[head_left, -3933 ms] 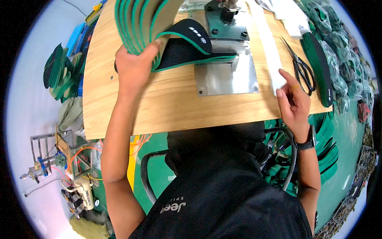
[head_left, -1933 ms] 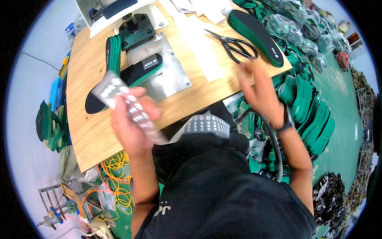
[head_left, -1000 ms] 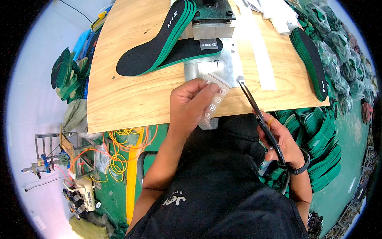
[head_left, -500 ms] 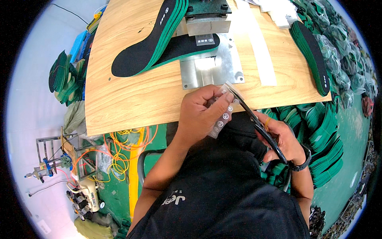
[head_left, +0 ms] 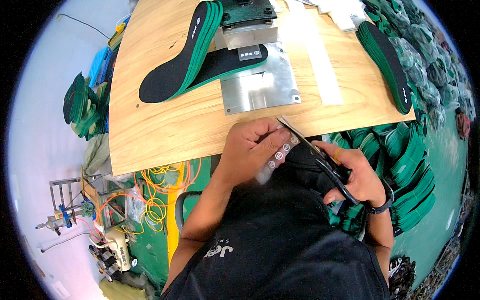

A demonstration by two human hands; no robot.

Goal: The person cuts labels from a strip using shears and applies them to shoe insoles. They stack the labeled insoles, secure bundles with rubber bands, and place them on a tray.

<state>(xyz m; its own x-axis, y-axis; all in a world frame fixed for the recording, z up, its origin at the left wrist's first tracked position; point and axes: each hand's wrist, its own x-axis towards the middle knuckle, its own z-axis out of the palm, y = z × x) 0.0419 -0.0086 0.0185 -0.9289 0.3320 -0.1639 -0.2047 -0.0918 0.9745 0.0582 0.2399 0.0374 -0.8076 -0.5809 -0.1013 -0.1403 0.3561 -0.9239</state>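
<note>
The clear strip of round stickers (head_left: 274, 159) sits just below the near edge of the wooden surface (head_left: 165, 135), pinched in our left hand (head_left: 248, 150) over our lap, and the blades of the black-handled scissors (head_left: 320, 161) in our right hand (head_left: 356, 175) meet it at its upper end. Going from the biggest things down: the wooden surface carries a metal plate (head_left: 260, 90) under a dark green press block (head_left: 245, 11), a fanned stack of black and green insoles (head_left: 180, 57) leaning to the left of it, and one insole (head_left: 227, 60) lying flat with its end on the plate and a small grey label on it. Another stack of insoles (head_left: 385, 60) lies at the right end, with a long white paper strip (head_left: 312, 50) between it and the plate. Heaps of green insoles (head_left: 405, 165) fill the floor on our right. Our left fingers (head_left: 280, 142) are curled shut on the strip, thumb beneath; our right fingers (head_left: 340, 155) are through the scissor loops, and the blades look nearly closed, though we cannot tell whether they have bitten through. We judge the work at the cutting step: one insole is already labelled on the plate, while the stack beside it appears yet to be done.
</note>
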